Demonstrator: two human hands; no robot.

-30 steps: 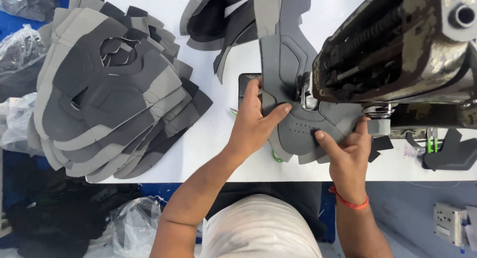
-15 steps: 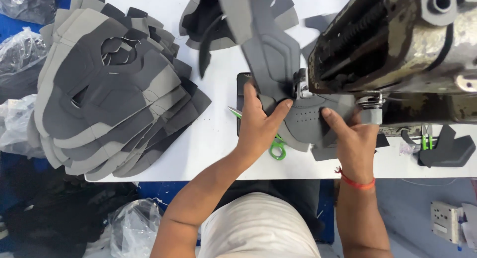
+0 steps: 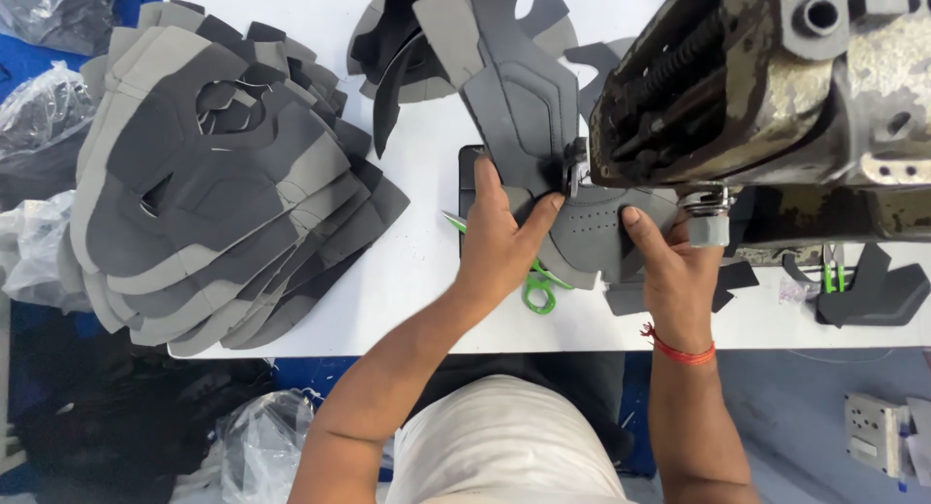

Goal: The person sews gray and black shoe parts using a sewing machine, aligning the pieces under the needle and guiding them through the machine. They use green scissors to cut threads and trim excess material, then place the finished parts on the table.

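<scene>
A grey shoe-upper piece [image 3: 529, 106] lies under the head of a worn metal sewing machine [image 3: 766, 87] on the white table [image 3: 427, 261]. My left hand [image 3: 504, 237] presses flat on the piece's near left part, thumb stretched toward the needle area [image 3: 574, 169]. My right hand [image 3: 669, 261] holds down the perforated near part [image 3: 596, 234] just below the machine head, fingers spread. A red thread band circles my right wrist. The needle itself is hidden by the machine.
A large fanned stack of grey upper pieces [image 3: 208, 184] fills the table's left. Darker cut pieces [image 3: 398, 38] lie at the back. Green-handled scissors [image 3: 533, 286] rest beneath my left hand. Small dark scraps [image 3: 873, 295] sit at right; plastic bags [image 3: 39, 67] lie off the left edge.
The grey piece has slid away from me under the machine head, its long end now pointing farther back. Both hands moved up with it and closer together.
</scene>
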